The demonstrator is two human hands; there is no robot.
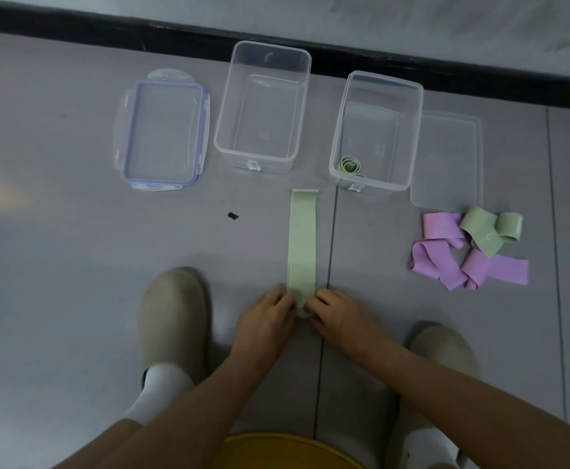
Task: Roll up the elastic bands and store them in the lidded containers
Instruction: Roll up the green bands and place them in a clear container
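One rolled green band (350, 165) sits in the right container (376, 130); both hands (266, 316) (339, 316) pinch the light-green band's (303, 238) near end, starting its roll; a pile (469, 247) waits.

Matt, smooth pale green elastic band (303, 247) under my fingers. Containers (262, 106) clear glossy plastic; right lid (447, 160) frosted. Floor (73, 231) smooth, slight sheen. My shoes (171, 316) matt.

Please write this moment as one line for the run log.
hands: rolling light green band | right container: one roll | left container: empty
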